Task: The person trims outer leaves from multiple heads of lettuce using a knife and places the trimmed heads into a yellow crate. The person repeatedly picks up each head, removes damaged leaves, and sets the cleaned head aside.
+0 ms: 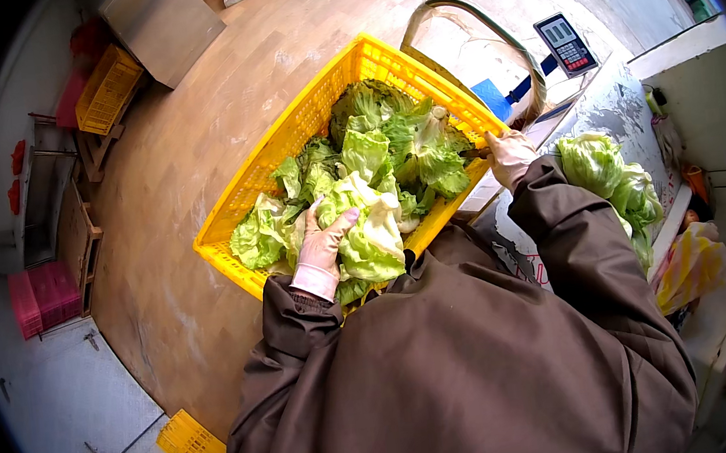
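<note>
A yellow plastic crate (275, 144) with perforated walls is tilted in front of my body. Green lettuce (365, 150), as leaves and heads, fills much of its bottom. My left hand (322, 247), in a thin pale glove, reaches over the near side and holds a pale lettuce piece (366, 226) between thumb and fingers. At the crate's right corner my right hand (511, 156), gloved as well, grips the rim. A small dark item shows beside its fingers, too unclear to name. The crate's underside is hidden.
Lettuce heads (592, 162) lie on a worn tabletop (628, 99) at right. Beyond the crate stand a digital scale display (566, 44) and a curved hoop handle (479, 8). Yellow crates (108, 89) and wooden pallets (83, 242) line the left; another yellow crate (192, 447) sits lower left.
</note>
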Demonstrator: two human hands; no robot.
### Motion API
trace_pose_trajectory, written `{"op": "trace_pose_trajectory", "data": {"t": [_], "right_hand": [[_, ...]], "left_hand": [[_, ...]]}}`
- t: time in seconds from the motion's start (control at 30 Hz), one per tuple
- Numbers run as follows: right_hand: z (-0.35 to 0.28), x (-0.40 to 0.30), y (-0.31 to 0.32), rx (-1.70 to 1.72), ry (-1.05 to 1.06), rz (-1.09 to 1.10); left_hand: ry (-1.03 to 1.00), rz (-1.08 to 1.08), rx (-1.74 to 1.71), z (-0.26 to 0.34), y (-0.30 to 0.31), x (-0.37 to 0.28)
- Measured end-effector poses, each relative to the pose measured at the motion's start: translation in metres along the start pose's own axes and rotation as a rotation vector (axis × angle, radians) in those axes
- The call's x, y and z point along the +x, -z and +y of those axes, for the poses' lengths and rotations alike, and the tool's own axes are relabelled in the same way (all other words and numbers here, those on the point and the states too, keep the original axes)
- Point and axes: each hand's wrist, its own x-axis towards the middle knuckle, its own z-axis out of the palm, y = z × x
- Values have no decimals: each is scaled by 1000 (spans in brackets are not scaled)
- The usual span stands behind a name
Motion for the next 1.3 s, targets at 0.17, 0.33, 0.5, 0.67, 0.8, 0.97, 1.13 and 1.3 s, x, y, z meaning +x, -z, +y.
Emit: {"op": "trace_pose_trajectory", "data": {"t": [0.17,0.33,0.5,0.67,0.8,0.97,1.13,1.3], "right_hand": [[-15,3,26,13,-93,-203],[-21,-14,79,-46,-65,-268],[-27,-73,108,665,124,-13],[-79,-135,103,1031,86,-199],[-83,-146,70,1091,78,-322],[-83,-140,81,916,135,-306],[-87,-135,64,988,198,-243],[-93,-122,54,946,236,-198]], "left_hand": [[164,-30,19,-3,-7,-7],[476,-329,-174,-30,5,7],[700,-327,-248,-44,6,17],[737,-160,-18,-35,-17,12],[752,-121,27,-38,-14,15],[628,-144,62,-43,-5,18],[543,-108,69,-47,-5,16],[555,-153,-11,-50,4,16]]}}
